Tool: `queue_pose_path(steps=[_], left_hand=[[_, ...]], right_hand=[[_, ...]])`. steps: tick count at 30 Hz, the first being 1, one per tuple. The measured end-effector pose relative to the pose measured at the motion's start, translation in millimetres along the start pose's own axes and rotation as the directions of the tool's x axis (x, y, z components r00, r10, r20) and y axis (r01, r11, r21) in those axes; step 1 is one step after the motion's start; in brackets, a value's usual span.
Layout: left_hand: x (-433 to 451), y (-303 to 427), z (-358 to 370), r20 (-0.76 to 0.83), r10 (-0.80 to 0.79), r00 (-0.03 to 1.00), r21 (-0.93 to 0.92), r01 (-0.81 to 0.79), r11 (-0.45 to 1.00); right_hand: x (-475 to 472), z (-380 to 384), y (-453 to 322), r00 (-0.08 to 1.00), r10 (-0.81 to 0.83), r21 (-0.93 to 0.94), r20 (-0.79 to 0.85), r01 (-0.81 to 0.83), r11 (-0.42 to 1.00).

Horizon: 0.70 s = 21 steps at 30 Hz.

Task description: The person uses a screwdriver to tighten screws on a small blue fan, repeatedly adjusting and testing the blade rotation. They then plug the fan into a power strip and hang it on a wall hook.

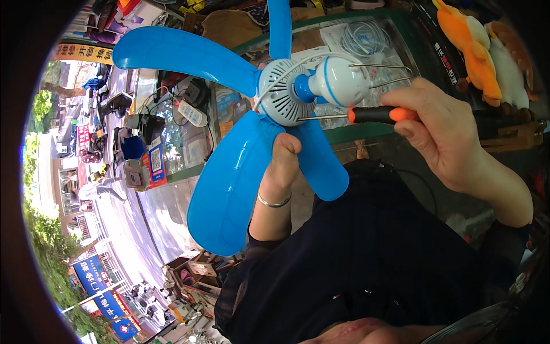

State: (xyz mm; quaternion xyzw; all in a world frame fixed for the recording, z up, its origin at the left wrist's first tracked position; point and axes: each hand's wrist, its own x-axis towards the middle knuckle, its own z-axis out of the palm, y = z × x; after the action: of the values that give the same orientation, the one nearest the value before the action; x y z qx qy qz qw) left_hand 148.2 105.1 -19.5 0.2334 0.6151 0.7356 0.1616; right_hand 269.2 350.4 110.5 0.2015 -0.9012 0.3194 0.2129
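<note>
A small ceiling fan with blue plastic blades (232, 180) and a white vented motor housing (279, 73) is held up in front of me. My left hand (284, 157), with a metal bangle at the wrist, grips it near the blade roots; most of the fingers are hidden behind the fan. Above the housing sits a white rounded cap (341, 81) with a blue ring and a bent metal hook (389, 66). My right hand (442, 129) grips a screwdriver (371, 115) with a black and orange handle. Its shaft points left, and the tip meets the slotted housing.
Under the fan stands a glass-topped counter (378, 129) with a green frame and coiled cable (365, 38) inside. A white power strip (192, 113) lies to the left, near a printed code card (157, 161). Plush toys (468, 51) lie at the right. Wooden boxes (202, 275) stand lower left.
</note>
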Motion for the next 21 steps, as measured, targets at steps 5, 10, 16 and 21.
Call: queue_pose_path(steps=[5, 10, 16, 21], left_hand=[[1.3, -12.8, -12.2, 0.026, -0.053, 0.998, -0.048, 0.054, 0.997], [4.3, -24.0, -17.2, 0.011, -0.048, 0.999, -0.119, 0.049, 0.992], [-3.0, -20.0, -15.5, 0.043, -0.017, 0.999, 0.119, 0.012, 0.993], [-5.8, -17.2, -13.8, 0.062, -0.062, 0.996, 0.021, 0.061, 0.998]], right_hand=[[3.8, -0.8, -0.9, 0.993, 0.060, -0.004, 0.102, -0.059, 0.998], [-0.9, -6.2, 2.2, 0.988, 0.075, 0.007, 0.136, -0.077, 0.997], [-0.5, -6.2, 3.6, 0.972, 0.121, 0.024, 0.200, -0.128, 0.991], [0.5, -5.5, 2.4, 0.983, 0.119, 0.143, 0.143, -0.139, 0.980]])
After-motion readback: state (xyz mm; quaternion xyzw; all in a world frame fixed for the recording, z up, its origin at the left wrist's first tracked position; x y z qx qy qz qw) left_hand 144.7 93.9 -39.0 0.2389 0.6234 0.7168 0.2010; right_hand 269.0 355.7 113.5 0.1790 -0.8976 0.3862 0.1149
